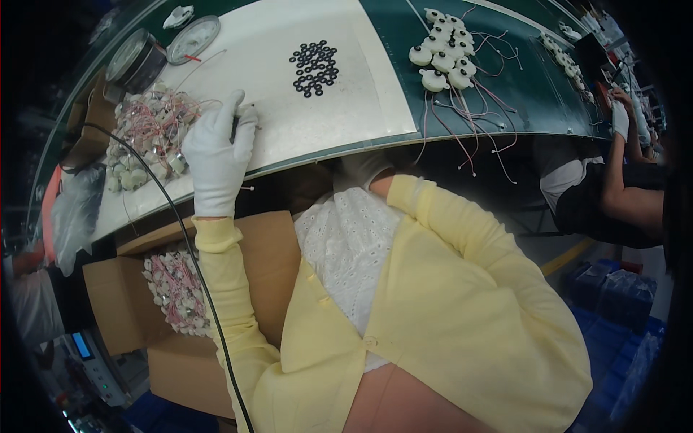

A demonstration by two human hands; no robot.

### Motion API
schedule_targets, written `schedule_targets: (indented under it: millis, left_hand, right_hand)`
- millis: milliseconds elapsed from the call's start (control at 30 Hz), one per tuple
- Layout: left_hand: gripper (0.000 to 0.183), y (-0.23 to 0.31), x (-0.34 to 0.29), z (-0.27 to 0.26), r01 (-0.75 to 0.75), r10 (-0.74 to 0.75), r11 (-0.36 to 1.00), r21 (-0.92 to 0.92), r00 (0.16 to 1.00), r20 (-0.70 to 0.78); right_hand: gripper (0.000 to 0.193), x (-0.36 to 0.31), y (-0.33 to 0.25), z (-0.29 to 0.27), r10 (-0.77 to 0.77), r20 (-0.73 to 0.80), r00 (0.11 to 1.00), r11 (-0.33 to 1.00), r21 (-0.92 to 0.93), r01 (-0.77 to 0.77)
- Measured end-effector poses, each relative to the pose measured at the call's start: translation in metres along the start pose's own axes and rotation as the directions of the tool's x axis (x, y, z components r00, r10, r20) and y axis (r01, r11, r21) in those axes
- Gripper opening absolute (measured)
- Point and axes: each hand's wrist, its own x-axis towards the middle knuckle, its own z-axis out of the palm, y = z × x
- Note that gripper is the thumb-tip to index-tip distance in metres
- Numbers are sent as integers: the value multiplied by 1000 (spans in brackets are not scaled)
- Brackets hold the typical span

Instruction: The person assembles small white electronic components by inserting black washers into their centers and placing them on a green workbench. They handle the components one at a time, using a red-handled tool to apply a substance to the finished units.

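My left hand, in a white glove, is over the table's front edge, beside a heap of small white round parts with pink wires. Its forefinger and thumb stand apart with a dark gap between them; whether anything lies under the palm is hidden. A small white plug pokes out beside the wrist. My right hand, also gloved, is below the table edge near my lap, blurred and dark, so its fingers do not show. Small black rings lie spread on the white sheet ahead.
At the right, several white round parts with black rings sit on the green tabletop, wires trailing over its edge. A round tin and clear lid stand back left. A cardboard box holds more parts. A black cable crosses my left arm. Another person's gloved hand is far right.
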Motion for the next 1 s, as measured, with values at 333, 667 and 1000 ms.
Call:
schedule_targets:
  millis: [333,667,1000]
  left_hand:
    - [33,2,-2,-2,0,0,1000,14,1000,11]
    - [40,9,2,-10,-30,31,999,-14,998,51]
    - [42,16,6,-16,-9,8,1000,14,996,90]
  right_hand:
    - [34,-21,-47,-98,219,411,885,973,-25,-228]
    - [71,-94,-45,-310,189,355,916,291,870,-397]
    - [40,-2,37,-337,378,-186,907,926,63,-373]
